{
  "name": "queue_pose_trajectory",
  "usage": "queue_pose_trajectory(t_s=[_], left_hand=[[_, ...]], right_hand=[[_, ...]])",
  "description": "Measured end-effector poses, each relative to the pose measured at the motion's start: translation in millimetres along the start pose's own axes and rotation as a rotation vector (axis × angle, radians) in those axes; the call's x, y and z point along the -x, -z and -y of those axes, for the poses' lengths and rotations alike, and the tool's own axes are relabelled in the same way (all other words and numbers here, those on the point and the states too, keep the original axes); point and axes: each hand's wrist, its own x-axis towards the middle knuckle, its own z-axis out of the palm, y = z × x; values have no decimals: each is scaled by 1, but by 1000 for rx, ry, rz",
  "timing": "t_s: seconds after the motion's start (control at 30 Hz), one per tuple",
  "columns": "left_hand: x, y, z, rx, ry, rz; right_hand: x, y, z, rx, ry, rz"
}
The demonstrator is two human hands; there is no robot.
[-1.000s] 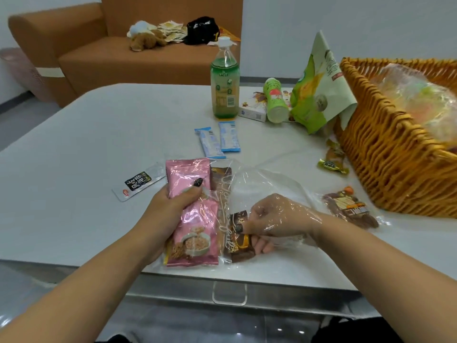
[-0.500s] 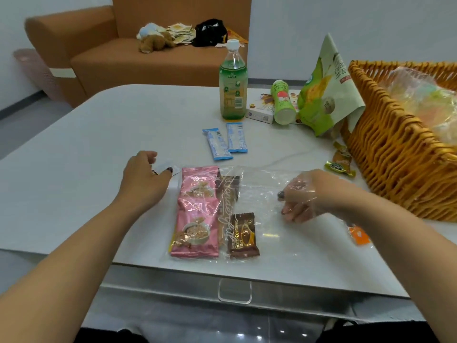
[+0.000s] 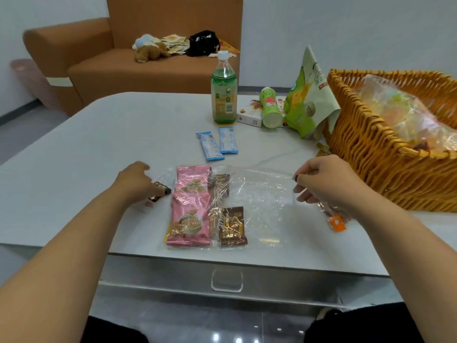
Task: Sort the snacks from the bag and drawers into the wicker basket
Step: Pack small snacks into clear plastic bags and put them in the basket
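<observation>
Sat at pale grey surface (image 3: 103, 144); orange-brown sofa (image 3: 153, 70) stood behind it against my plain white wall (image 3: 346, 26); glossy floor (image 3: 197, 325) reflected ceiling lights.

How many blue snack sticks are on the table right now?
2: both blue sticks lie side by side, just in front of the green bottle. Others may be hidden inside the basket.

Wicker basket (image 3: 385, 154) cut off at right edge. Small packet (image 3: 158, 191) mostly hidden under left hand (image 3: 134, 180); print unreadable. Right hand (image 3: 326, 181) covers wrapper (image 3: 336, 222) partly. Basket contents blurred.
</observation>
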Motion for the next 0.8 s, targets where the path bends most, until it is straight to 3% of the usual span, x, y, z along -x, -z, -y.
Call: queue_pose_trajectory(t_s=[0.1,0.2,0.27,0.33,0.4,0.5,0.63,0.8], left_hand=[[15,3,-3,-23,-23,-38],[36,13,-14,-61,-153,-260],[56,20,-29,110,-236,-310],[84,22,-50,381,-276,-198],[111,17,-66,609,-273,-27],[143,4,-79,767,-250,150],[163,-8,-91,849,-230,343],[169,-8,-100,1018,-184,484]], right_hand=[[12,-2,3,-17,35,-41],[19,-3,1,98,108,-132],[22,-4,0,188,171,-223],[27,-7,2,215,315,-326],[36,-11,9,253,572,-415],[51,-23,17,373,852,-422],[67,-50,11,410,989,-400],[62,-22,-2,406,1115,-533]])
